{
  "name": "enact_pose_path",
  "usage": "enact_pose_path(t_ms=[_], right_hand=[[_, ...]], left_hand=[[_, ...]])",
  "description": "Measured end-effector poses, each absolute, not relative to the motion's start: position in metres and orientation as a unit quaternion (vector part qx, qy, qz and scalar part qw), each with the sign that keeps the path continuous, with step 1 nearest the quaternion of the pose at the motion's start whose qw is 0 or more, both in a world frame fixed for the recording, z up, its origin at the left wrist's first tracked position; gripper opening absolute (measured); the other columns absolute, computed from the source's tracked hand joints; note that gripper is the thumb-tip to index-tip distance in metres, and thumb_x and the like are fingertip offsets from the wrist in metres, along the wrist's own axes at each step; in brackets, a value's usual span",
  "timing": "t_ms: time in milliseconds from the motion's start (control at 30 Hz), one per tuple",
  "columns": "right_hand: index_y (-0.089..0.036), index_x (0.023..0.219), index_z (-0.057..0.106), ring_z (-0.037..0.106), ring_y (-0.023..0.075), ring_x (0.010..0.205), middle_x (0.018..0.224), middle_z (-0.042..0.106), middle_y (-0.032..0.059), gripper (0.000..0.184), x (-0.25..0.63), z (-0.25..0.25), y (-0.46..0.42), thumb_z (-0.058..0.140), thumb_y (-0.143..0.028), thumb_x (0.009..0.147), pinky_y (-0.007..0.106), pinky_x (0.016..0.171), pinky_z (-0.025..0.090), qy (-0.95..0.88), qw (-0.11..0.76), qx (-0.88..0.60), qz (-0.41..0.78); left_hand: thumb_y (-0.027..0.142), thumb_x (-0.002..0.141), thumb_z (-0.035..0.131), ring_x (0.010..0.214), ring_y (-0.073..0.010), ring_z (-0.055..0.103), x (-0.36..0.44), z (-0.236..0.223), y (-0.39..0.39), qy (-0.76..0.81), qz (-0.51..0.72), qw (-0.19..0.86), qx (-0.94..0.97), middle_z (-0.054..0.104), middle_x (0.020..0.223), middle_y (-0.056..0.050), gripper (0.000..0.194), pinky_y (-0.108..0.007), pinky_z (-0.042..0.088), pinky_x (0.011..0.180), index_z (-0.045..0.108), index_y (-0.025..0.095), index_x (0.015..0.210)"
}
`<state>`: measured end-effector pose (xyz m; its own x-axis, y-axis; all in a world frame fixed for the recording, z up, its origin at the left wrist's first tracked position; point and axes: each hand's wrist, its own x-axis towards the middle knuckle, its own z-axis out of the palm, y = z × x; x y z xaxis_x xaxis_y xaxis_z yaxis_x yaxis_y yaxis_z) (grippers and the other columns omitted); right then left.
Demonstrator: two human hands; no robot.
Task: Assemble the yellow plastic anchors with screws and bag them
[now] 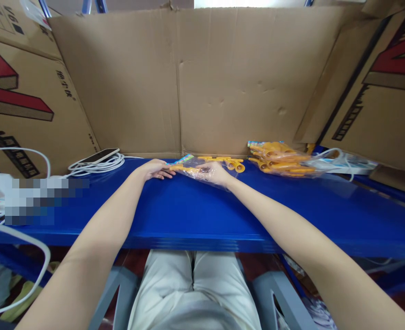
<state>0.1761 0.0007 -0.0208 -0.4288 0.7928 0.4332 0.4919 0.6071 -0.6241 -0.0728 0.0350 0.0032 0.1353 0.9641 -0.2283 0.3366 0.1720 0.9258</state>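
A clear plastic bag (219, 186) with a colourful printed strip (185, 160) lies at the back middle of the blue shelf, with yellow plastic pipes (187, 169) in it. My left hand (157, 169) is at the strip end, thumb and forefinger closed on the bag and the other fingers loosely bent. At the opposite end is my right hand (216, 174), its fingers pinched around a yellow pipe amid the clear film. Whether that hand is inside the bag's mouth I cannot tell. Several loose yellow pipes (235, 165) with round cups lie just behind it.
Filled bags of yellow pipes (281, 160) are piled at the right rear. A phone (101, 156) rests on a coiled white cable (109, 166) at the left. Cardboard (202, 82) walls the back and sides. The blue shelf's front edge (195, 243) is above my lap.
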Motion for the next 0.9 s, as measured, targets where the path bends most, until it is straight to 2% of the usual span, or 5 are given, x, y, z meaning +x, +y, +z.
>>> enact_pose_path(t_ms=[167,333,467,633,900], right_hand=[[-0.011,0.092,0.074,0.065,0.0211,0.084,0.090,0.073,0.0090,0.023,0.1780,-0.0188,0.0026,0.063,-0.025,0.078,0.027,0.072,0.047,-0.825,0.356,-0.408,0.161],[-0.010,0.090,0.074,0.065,0.0194,0.080,0.086,0.073,0.0080,0.022,0.1796,-0.0214,0.0072,0.062,-0.025,0.078,0.026,0.070,0.047,-0.828,0.354,-0.410,0.145],[-0.011,0.095,0.073,0.066,0.0205,0.086,0.094,0.073,0.0088,0.022,0.1791,-0.0201,0.0050,0.063,-0.022,0.078,0.028,0.076,0.048,-0.829,0.348,-0.406,0.160],[-0.011,0.100,0.072,0.066,0.0211,0.096,0.103,0.071,0.0112,0.025,0.1775,-0.0183,0.0004,0.066,-0.017,0.076,0.031,0.086,0.049,-0.829,0.350,-0.400,0.175],[-0.013,0.103,0.071,0.065,0.0210,0.099,0.108,0.070,0.0108,0.028,0.1784,-0.0222,0.0012,0.065,-0.016,0.076,0.032,0.090,0.048,-0.847,0.324,-0.373,0.197]], left_hand=[[0.017,0.080,0.064,0.068,-0.0163,0.070,-0.0740,0.0031,0.0346,0.587,0.293,0.491,0.573,0.074,0.088,-0.012,0.004,-0.016,0.045,0.043,0.062,0.014,0.082],[0.020,0.076,0.070,0.061,-0.0137,0.068,-0.0756,0.0039,0.0345,0.594,0.285,0.477,0.582,0.073,0.080,-0.008,0.010,-0.017,0.046,0.045,0.062,0.015,0.081],[0.017,0.078,0.066,0.057,-0.0118,0.066,-0.0744,0.0048,0.0312,0.596,0.273,0.474,0.587,0.072,0.077,-0.006,0.006,-0.016,0.045,0.044,0.061,0.015,0.077],[0.013,0.081,0.061,0.058,-0.0124,0.067,-0.0717,0.0069,0.0272,0.593,0.271,0.487,0.582,0.073,0.076,-0.006,0.002,-0.016,0.044,0.042,0.062,0.015,0.082],[0.028,0.077,0.069,0.054,-0.0113,0.065,-0.0733,0.0075,0.0283,0.610,0.260,0.478,0.577,0.074,0.078,-0.009,0.013,-0.015,0.041,0.041,0.066,0.015,0.079]])
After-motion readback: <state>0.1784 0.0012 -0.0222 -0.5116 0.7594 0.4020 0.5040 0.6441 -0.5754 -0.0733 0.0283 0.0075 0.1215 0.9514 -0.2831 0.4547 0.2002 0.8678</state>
